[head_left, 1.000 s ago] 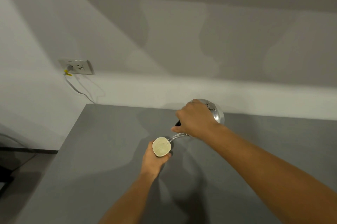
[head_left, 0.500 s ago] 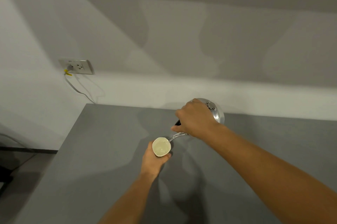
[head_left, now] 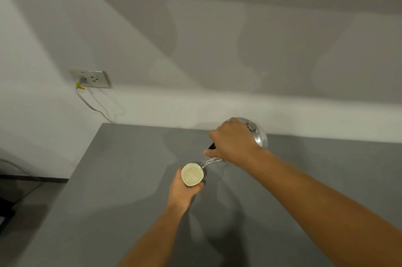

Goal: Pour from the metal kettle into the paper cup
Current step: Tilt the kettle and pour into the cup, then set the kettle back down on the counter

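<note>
1. Paper cup point(head_left: 192, 175): a pale, round-mouthed cup seen from above, held over the grey surface point(head_left: 121, 179) near its middle. Whether its base touches the surface cannot be told. Its inside shows a pale, glossy pool of liquid; the level cannot be judged.

2. Left hand point(head_left: 181, 192): wrapped around the cup's side wall from below, with the fingers curled round the far side and a fingertip showing at the cup's right edge. The forearm enters from the lower edge of the view.

3. Metal kettle point(head_left: 258, 136): a shiny, rounded body held in the air at the back of the surface, close to the wall point(head_left: 195, 49). It is tilted toward the cup. Most of it is hidden behind the hand that carries it; a riveted fitting shows on its upper right side.

4. Right hand point(head_left: 232, 142): closed tightly over the kettle's dark handle point(head_left: 211, 146), of which only one end shows, with knuckles uppermost.

5. Spout point(head_left: 214, 160): a slim metal tube that runs from under the right hand down and left to a point just beside the cup's right rim.

6. Water stream point(head_left: 201, 166): a thin, clear thread passing from the spout tip over the rim into the cup.

7. Wall socket point(head_left: 90, 78): at upper left, well apart from the cup, with a plugged-in cable point(head_left: 91, 107) hanging down behind the surface.
</note>
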`<state>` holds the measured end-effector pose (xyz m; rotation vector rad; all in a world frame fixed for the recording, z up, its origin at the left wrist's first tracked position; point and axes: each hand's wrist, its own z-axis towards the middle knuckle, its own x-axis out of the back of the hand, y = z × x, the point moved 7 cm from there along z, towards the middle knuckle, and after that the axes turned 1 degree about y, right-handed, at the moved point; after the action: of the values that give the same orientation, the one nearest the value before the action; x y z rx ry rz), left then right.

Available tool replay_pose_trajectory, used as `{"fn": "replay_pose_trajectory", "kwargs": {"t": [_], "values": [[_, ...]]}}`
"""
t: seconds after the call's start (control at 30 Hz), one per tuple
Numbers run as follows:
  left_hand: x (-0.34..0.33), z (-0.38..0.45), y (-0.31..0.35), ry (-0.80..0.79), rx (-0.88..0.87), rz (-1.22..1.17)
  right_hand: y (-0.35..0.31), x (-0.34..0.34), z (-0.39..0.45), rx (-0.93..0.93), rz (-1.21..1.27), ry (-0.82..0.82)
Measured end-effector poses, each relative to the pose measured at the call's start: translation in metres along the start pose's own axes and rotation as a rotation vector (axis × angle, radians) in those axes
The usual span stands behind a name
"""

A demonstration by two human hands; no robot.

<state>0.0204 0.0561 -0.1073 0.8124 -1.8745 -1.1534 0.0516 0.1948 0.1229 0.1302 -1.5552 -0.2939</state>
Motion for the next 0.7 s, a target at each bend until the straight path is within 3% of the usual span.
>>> {"fn": "replay_pose_trajectory", "kwargs": {"t": [0.27, 0.7], "values": [[0.000, 0.002, -0.002, 0.006, -0.014, 0.003, 0.020, -0.010, -0.004, -0.120, 0.125, -0.004], [0.001, 0.003, -0.004, 0.004, -0.010, 0.006, 0.062, -0.060, -0.010, -0.367, 0.676, -0.101]]}}
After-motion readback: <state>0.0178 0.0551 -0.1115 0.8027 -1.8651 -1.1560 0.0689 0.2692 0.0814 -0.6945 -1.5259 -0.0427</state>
